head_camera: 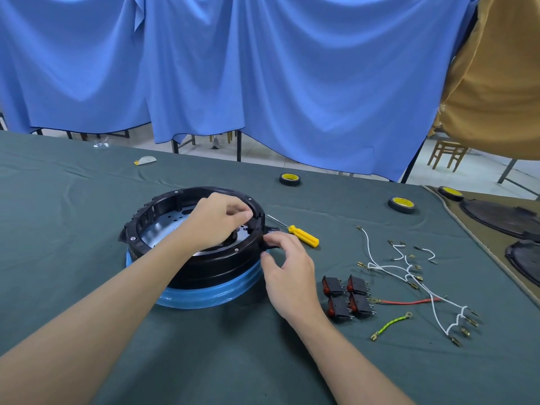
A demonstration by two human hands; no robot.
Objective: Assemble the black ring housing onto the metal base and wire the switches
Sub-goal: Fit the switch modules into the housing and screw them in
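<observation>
— Where does the black ring housing (163, 217) sit?

— On the metal base (166, 229), whose perforated plate shows through the ring's opening. A blue-wrapped rim (204, 296) runs round the bottom, and the whole stack rests on the green-clothed counter (87, 287).

— And the hands?

— The left hand (217, 220) reaches across the opening, with its fingers bunched at the ring's inner right wall. I cannot tell whether they pinch the wall or something small. The right hand (285, 267) is outside the ring, thumb and forefinger pinching a black tab that juts from its right side.

— The switches?

— Four black switches (347, 296) with red rockers lie grouped just right of the right hand. Beyond them lie white wires (388, 267), a red wire (406, 302) and a green-yellow wire (390, 325), all loose.

— Anything else?

— A yellow-handled screwdriver (302, 235) lies just beside the tab, and two tape rolls (290, 179) lie farther back.
</observation>
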